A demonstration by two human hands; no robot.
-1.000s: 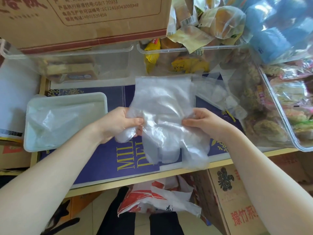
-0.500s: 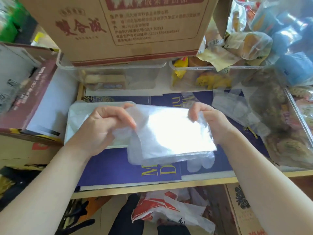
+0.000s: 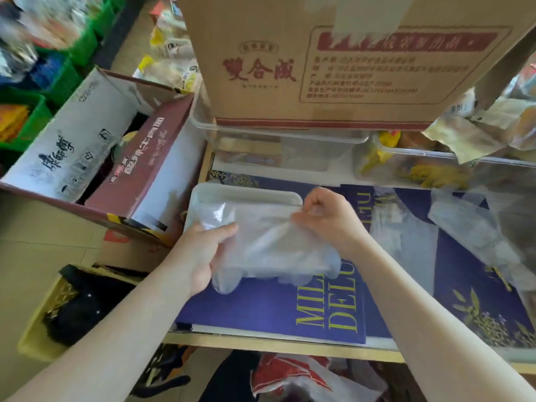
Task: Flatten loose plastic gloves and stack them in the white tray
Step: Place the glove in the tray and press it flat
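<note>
A clear plastic glove (image 3: 272, 245) is stretched flat between my two hands, right over the white tray (image 3: 246, 194). My left hand (image 3: 203, 250) grips its left edge, thumb on top. My right hand (image 3: 327, 219) pinches its upper right corner with curled fingers. The glove's fingers hang over the tray's near side onto the blue box (image 3: 275, 309). More clear plastic lies inside the tray under it. Loose gloves (image 3: 470, 233) lie crumpled to the right on the blue surface.
A big cardboard box (image 3: 333, 62) sits on clear bins (image 3: 284, 149) behind the tray. An open carton (image 3: 95, 152) stands at the left. Clear bins of packaged snacks (image 3: 429, 166) fill the right. The shelf's wooden edge (image 3: 275, 346) runs along the front.
Both hands have carried the glove left from the middle of the blue box to above the white tray and pulled it flatter. The view has swung left.
</note>
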